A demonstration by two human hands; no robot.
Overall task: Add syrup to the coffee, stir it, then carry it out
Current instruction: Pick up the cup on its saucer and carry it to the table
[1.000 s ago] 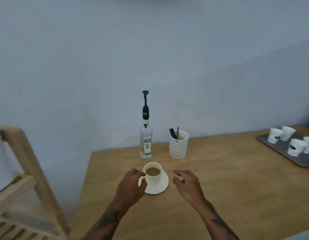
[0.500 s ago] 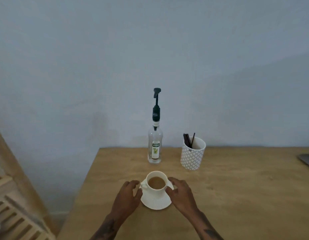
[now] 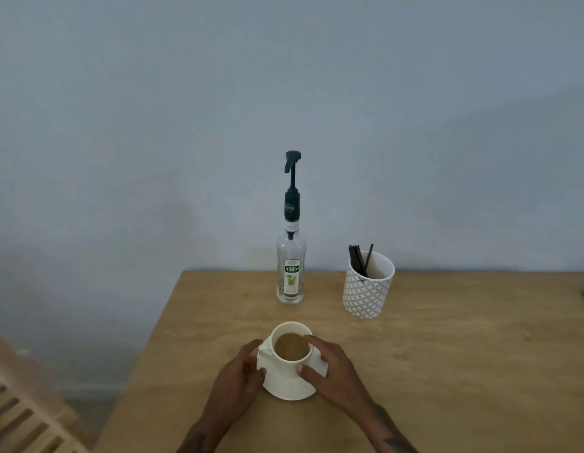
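- White ceramic cup [image 3: 292, 349] of milky brown coffee, seated on a round white saucer [image 3: 289, 385] near the front of a light wooden table [image 3: 447, 371].
- Left hand [image 3: 240, 376] pressed against the saucer's left edge beside the cup handle, fingers loosely curved along the rim.
- Right hand [image 3: 331, 367] cupped round the cup's right side, thumb and fingers spread apart on it.
- Behind, upright and well apart: clear glass syrup bottle [image 3: 291, 273] with dark green pump.
- To its right, white lattice-patterned holder [image 3: 367, 289] of dark stirring sticks [image 3: 359, 259].
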